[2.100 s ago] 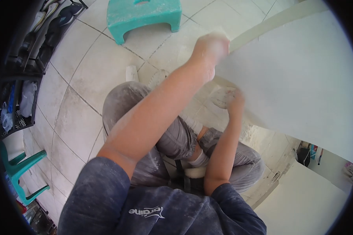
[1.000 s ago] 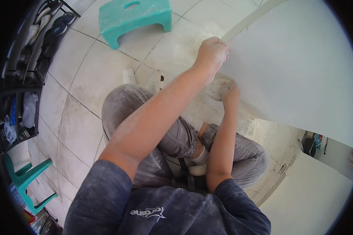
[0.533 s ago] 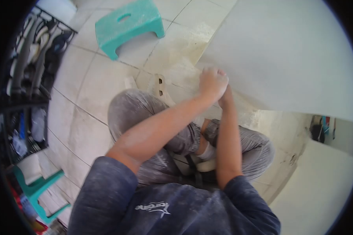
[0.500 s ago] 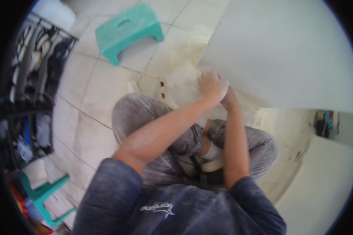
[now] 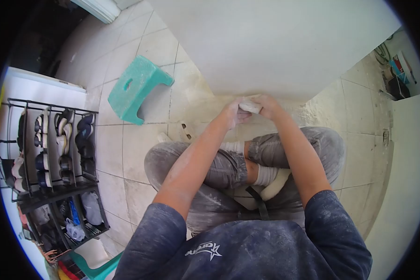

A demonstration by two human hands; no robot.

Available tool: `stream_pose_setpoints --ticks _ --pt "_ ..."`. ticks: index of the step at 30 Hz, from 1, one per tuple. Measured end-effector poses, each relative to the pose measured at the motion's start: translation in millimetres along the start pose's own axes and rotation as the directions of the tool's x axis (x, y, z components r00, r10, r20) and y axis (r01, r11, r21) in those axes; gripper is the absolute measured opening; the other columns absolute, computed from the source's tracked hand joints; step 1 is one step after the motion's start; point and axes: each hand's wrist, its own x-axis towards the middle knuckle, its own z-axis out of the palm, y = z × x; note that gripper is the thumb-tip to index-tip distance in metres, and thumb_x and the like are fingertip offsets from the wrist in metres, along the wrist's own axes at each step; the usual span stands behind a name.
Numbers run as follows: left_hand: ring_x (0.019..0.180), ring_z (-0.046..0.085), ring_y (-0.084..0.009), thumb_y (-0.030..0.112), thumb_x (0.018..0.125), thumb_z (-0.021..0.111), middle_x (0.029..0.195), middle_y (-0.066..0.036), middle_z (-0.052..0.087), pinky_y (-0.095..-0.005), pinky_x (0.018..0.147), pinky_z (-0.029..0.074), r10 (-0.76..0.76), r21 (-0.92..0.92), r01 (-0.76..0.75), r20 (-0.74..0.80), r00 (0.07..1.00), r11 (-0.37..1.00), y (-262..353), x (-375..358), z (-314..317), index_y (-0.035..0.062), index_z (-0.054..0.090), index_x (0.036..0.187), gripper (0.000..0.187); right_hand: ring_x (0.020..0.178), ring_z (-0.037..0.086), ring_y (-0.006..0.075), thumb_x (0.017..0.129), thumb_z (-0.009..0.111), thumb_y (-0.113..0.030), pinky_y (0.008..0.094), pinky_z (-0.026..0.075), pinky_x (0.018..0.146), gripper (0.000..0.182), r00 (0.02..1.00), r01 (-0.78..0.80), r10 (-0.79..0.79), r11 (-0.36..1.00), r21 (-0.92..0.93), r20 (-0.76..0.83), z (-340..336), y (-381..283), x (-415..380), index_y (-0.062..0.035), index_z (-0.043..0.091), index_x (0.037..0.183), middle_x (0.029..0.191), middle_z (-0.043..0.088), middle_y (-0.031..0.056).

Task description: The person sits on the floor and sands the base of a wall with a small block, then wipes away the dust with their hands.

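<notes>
A small, dusty whitish piece, flat and pad-like (image 5: 250, 107), is between my two hands in front of the pale wall's lower edge. My left hand (image 5: 234, 115) grips its left side with curled fingers. On the other side, my right hand (image 5: 269, 107) pinches its right end. What exactly the piece is, I cannot tell. Both forearms reach out over my crossed legs (image 5: 210, 163), whose grey trousers are streaked with white dust.
The pale wall panel (image 5: 275, 46) rises just beyond my hands, with white dust (image 5: 315, 109) at its foot. A green stool (image 5: 137, 88) stands ahead to the left on the tiles. A shoe rack (image 5: 56, 154) lines the left side; tools (image 5: 399, 77) sit far right.
My hands were clasped together against the panel; now they are apart, with the whitish piece showing between them. The camera view has turned, bringing the shoe rack further into sight.
</notes>
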Motion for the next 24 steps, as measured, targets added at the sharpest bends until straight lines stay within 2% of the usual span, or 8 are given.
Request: stream_pose_setpoints --ticks 2,5,8,11,14,18,21,24 --pt "0.105 0.049 -0.0293 0.032 0.086 0.042 0.111 -0.018 0.050 -0.0397 0.092 0.037 0.053 -0.073 -0.059 -0.079 0.995 0.996 5.2 13.8 -14.2 -0.0025 0.042 0.114 0.044 0.087 0.058 0.0267 0.080 0.051 0.001 0.0377 0.052 0.068 0.023 0.983 0.075 -0.060 0.994 0.083 -0.172 4.6 27.8 36.1 0.0076 0.049 0.102 0.099 0.054 0.0177" --pt "0.104 0.048 -0.0292 0.029 0.084 0.044 0.110 -0.017 0.050 -0.0417 0.093 0.037 0.080 -0.178 -0.089 -0.057 0.995 0.980 14.4 32.8 -25.0 -0.0006 0.043 0.112 0.041 0.086 0.058 0.0268 0.080 0.048 0.002 0.0378 0.052 0.065 0.024 0.974 0.059 -0.023 0.986 0.159 -0.223 13.0 32.0 46.8 0.0088 0.048 0.104 0.100 0.054 0.0189" --pt "0.107 0.047 -0.0310 0.028 0.083 0.047 0.114 -0.019 0.047 -0.0420 0.094 0.037 0.004 -0.271 -0.004 0.000 1.000 0.963 19.6 31.8 -10.0 -0.0041 0.040 0.114 0.045 0.086 0.058 0.0261 0.082 0.044 0.001 0.0372 0.051 0.069 0.025 0.980 -0.023 0.058 0.983 0.180 -0.192 23.1 9.4 25.9 0.0103 0.047 0.105 0.100 0.055 0.0187" --pt "0.104 0.048 -0.0308 0.026 0.081 0.049 0.112 -0.020 0.047 -0.0420 0.093 0.036 0.042 -0.347 -0.045 -0.017 0.999 0.937 28.2 15.1 4.9 -0.0049 0.038 0.114 0.046 0.085 0.058 0.0261 0.080 0.044 0.002 0.0367 0.051 0.067 0.025 0.952 0.116 -0.086 0.989 0.087 -0.293 41.7 1.4 7.1 0.0102 0.048 0.103 0.099 0.054 0.0186" --pt "0.099 0.049 -0.0303 0.023 0.079 0.049 0.106 -0.018 0.049 -0.0418 0.091 0.037 0.029 -0.361 -0.008 0.053 0.998 0.933 29.1 18.9 6.6 -0.0040 0.041 0.109 0.041 0.077 0.058 0.0269 0.077 0.044 0.006 0.0353 0.051 0.057 0.025 0.950 0.078 -0.055 0.995 0.065 -0.307 33.0 0.8 15.9 0.0107 0.048 0.101 0.094 0.054 0.0194" --pt "0.093 0.050 -0.0298 0.018 0.077 0.049 0.097 -0.017 0.050 -0.0417 0.088 0.039 0.096 -0.267 -0.097 -0.015 0.995 0.959 16.7 25.3 2.7 -0.0010 0.043 0.098 0.029 0.072 0.057 0.0249 0.077 0.046 0.002 0.0356 0.049 0.055 0.018 0.954 0.047 -0.014 0.993 0.104 -0.301 19.5 18.4 35.3 0.0091 0.049 0.093 0.088 0.054 0.0178" --pt "0.090 0.051 -0.0299 0.015 0.076 0.050 0.094 -0.016 0.050 -0.0421 0.087 0.040 0.134 -0.251 -0.120 0.040 0.990 0.961 24.0 32.1 -0.9 0.0006 0.043 0.094 0.024 0.076 0.057 0.0234 0.078 0.047 -0.002 0.0349 0.050 0.064 0.019 0.904 0.076 -0.074 0.997 -0.014 -0.422 40.7 7.7 16.5 0.0077 0.051 0.093 0.091 0.054 0.0164" --pt "0.089 0.051 -0.0294 0.013 0.076 0.049 0.092 -0.015 0.050 -0.0422 0.086 0.041 0.118 -0.207 -0.101 0.074 0.990 0.973 10.5 37.5 -8.4 0.0009 0.043 0.094 0.022 0.075 0.057 0.0230 0.078 0.047 -0.005 0.0351 0.050 0.063 0.019 0.946 0.007 -0.051 0.991 -0.136 -0.322 24.9 11.7 20.7 0.0060 0.051 0.092 0.087 0.056 0.0151"
